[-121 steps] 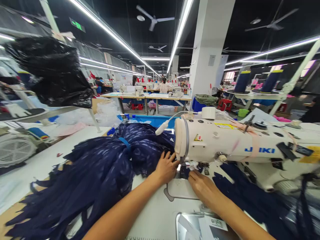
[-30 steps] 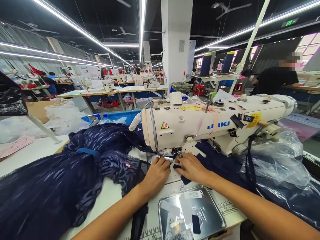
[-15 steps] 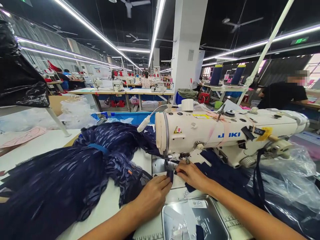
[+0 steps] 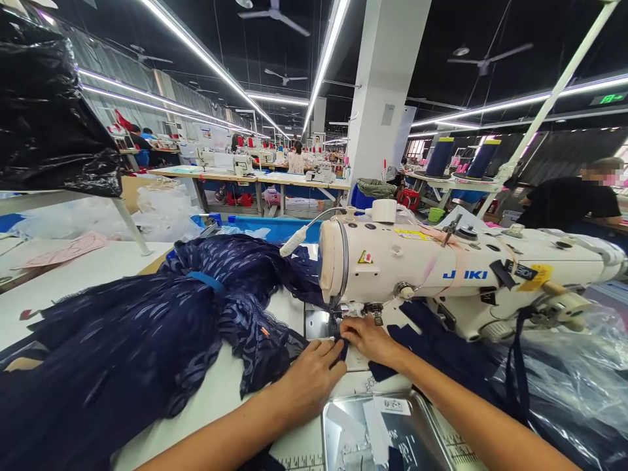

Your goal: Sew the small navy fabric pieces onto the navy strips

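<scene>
A small strip of dark navy fabric lies at the needle area of a white sewing machine. The fingertips of my left hand are closed on its near left side, the thumb bent in beside them. From the right, my right hand pinches the strip's edge close under the machine head, right by the presser foot, which is partly hidden. Left of the needle, a large heap of navy lace fabric, bound with a blue band, spreads over the table.
A metal tray with paper labels and scraps lies before my hands. Navy cut pieces and clear plastic sit to the right. A black plastic bag hangs at left. A person in black sits far right.
The view has shifted, so the scene sits further right. My right hand has moved in closer to the left hand and the presser foot. Both hands stay at the navy strip.
</scene>
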A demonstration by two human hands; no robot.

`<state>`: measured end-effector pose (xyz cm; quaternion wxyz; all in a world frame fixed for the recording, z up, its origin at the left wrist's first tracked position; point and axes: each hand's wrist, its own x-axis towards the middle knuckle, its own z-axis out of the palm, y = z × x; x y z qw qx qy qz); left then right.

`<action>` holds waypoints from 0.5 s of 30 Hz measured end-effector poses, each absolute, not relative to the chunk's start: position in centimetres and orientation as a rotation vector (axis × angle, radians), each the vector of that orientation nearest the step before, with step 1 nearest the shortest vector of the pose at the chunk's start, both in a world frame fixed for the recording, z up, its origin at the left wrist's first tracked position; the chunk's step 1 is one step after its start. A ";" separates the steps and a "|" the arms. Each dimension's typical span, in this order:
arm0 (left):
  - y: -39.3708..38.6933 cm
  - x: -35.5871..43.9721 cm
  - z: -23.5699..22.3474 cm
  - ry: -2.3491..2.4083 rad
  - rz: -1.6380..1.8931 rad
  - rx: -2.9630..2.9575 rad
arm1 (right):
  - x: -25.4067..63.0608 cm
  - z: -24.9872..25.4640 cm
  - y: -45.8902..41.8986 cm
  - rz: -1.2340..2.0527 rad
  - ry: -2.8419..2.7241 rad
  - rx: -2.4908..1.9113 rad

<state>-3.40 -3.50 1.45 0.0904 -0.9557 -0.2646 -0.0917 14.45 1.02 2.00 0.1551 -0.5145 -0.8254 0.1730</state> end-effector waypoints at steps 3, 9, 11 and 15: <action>-3.4 -3.4 1.4 -0.781 -0.279 -2.854 | 14.4 2.5 1.2 0.648 -2.306 -1.519; -3.1 -3.2 1.9 -0.859 -0.229 -2.920 | 14.3 3.3 1.1 0.663 -2.307 -1.630; -3.1 -3.1 2.4 -0.903 -0.208 -2.958 | 14.4 3.3 1.0 0.592 -2.335 -1.625; -3.0 -2.9 3.0 -0.946 -0.240 -2.996 | 14.8 2.6 0.9 0.450 -2.420 -1.479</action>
